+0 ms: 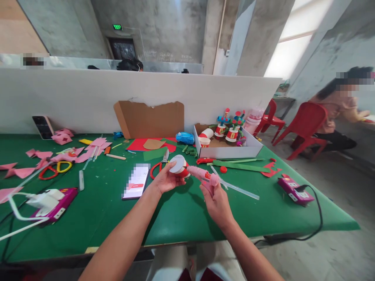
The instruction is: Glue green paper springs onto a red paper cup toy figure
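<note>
My left hand (166, 178) grips a small red and white paper cup (177, 164), tilted so its white round end faces up. In my right hand (217, 201) is a pink hot glue gun (199, 171), its nozzle pointing left at the cup's side. Whether the tip touches the cup, I cannot tell. A clear glue stick (243, 191) stretches to the right behind the gun. Just left of the cup lie orange-handled scissors (155, 168), partly hidden by my left hand. A lit phone (136, 181) rests flat beside my left forearm.
A white box (231, 153) holds cups and decorated cup figures. Pink paper scraps (96, 146), other scissors (55, 169) and a power strip (66, 203) lie left. Another power strip (295, 190) with a cable sits right. A white partition (88, 93) backs the green table (181, 222).
</note>
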Available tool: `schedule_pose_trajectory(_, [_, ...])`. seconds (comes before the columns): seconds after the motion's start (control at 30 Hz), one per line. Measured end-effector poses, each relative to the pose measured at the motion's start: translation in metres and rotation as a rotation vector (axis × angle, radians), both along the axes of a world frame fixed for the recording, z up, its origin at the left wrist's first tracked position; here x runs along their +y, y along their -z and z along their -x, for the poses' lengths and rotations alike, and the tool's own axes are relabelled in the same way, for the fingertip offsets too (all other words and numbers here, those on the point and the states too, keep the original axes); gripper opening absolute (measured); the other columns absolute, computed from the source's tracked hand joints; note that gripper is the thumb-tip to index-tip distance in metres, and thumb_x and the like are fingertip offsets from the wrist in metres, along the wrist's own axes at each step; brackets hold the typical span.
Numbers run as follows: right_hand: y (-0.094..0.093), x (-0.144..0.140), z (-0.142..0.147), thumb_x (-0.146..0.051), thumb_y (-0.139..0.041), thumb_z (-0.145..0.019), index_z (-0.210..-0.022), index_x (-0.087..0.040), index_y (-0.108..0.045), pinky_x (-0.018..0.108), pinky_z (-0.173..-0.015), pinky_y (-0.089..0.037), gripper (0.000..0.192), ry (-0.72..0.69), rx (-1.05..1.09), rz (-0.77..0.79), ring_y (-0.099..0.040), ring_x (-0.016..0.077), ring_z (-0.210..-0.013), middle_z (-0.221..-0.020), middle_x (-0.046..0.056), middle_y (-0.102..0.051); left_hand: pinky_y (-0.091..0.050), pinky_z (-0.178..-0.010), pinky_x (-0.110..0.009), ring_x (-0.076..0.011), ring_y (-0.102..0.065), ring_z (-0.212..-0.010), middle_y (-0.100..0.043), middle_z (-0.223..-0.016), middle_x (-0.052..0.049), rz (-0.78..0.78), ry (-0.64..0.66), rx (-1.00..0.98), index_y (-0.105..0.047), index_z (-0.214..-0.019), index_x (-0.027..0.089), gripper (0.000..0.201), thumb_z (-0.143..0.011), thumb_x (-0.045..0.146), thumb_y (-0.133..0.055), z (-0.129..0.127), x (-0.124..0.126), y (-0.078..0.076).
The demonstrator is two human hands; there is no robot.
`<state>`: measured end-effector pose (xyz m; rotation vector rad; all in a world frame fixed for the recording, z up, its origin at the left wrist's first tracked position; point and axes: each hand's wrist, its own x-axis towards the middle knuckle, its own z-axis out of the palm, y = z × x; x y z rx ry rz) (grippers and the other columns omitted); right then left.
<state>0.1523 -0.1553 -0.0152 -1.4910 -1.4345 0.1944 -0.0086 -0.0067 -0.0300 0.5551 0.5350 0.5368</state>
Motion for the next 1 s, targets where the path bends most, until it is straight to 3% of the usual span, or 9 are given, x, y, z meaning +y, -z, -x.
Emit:
schedule_pose_trajectory(0.27, [0.0006,-0.0015,-0.0005,-0.035,-0.048,-0.090,-0.108,-0.017,-0.061,0.036,-0.075,-0.057,0.029,-0.022,-0.037,0.004,-0.071,0.0270,-0.087,-0.097,0.013,-0.074,-0.050,-0.067,-0.035,-0.0211,-0.064,-0.063,-0.069,-0.074,-0.013,-0.013,0.020,-0.027,-0.064,-0.092,0.010,0.036,-0.084,0.045,-0.058,0.0015,0.0037,0.0065])
schedule_pose_trajectory(1.0, [0.0002,-0.0029,-0.0032,-0.034,-0.046,-0.091,-0.111,-0.017,-0.062,0.037,-0.077,-0.057,0.030,-0.016,-0.101,-0.006,-0.071,0.0275,-0.090,-0.100,0.013,-0.074,-0.052,-0.065,-0.034,-0.0211,-0.065,-0.063,-0.069,-0.073,-0.012,-0.029,0.017,-0.028,-0.064,-0.092,0.010,0.036,-0.082,0.045,-0.063,0.0002,0.0017,0.0046])
